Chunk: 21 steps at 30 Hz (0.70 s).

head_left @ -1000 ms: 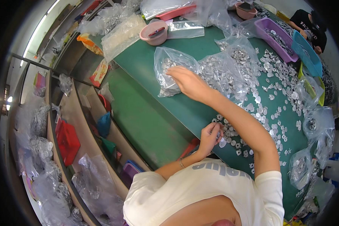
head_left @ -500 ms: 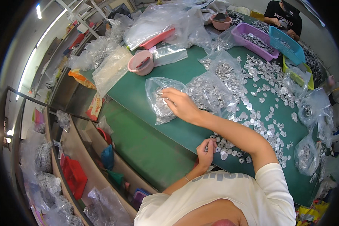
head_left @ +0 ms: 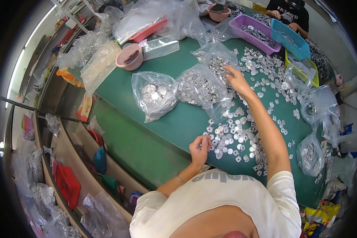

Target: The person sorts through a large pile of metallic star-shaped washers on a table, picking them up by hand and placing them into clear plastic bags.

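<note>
My right hand (head_left: 238, 81) reaches over the mouth of a clear plastic bag (head_left: 217, 63) of small silvery metal pieces, fingers stretched and apart, with nothing visible in them. By the near table edge, my left hand (head_left: 200, 150) has its fingers curled together beside loose round silvery pieces (head_left: 231, 137). Whatever those fingers hold is too small to make out. Farther left stands an open clear bag (head_left: 154, 97) part-filled with flat silvery pieces. Between the bags lies another clear bag (head_left: 200, 85), full of similar pieces.
A pink bowl (head_left: 130, 58) with a dark red object in it stands at the far left of the green table (head_left: 158, 133). Purple (head_left: 242, 23) and blue baskets (head_left: 289, 43) sit at the far right, near another person (head_left: 291, 16). Shelves (head_left: 73, 158) line the left side.
My right hand has left the leftmost bag and moved right to the far bag of pieces. My left hand stays by the near edge, now beside the loose pieces. The whole view has shifted slightly.
</note>
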Each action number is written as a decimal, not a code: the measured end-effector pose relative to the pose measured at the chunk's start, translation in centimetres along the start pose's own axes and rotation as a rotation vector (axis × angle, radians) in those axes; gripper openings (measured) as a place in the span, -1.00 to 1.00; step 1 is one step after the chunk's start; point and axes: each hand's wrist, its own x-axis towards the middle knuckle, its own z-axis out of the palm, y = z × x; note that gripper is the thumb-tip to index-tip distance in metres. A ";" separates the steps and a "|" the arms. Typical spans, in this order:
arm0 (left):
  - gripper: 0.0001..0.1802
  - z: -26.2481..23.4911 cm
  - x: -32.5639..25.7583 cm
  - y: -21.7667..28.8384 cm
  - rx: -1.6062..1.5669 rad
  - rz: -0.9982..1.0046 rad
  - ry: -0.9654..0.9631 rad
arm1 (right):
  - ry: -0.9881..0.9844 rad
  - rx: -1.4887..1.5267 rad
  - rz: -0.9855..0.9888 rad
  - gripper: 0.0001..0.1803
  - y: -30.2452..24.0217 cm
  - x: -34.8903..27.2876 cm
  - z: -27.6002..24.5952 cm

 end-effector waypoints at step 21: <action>-0.43 5.2 12.7 9.0 -0.581 -0.041 0.139 | 0.048 0.188 0.193 -0.82 -5.0 -8.9 -0.1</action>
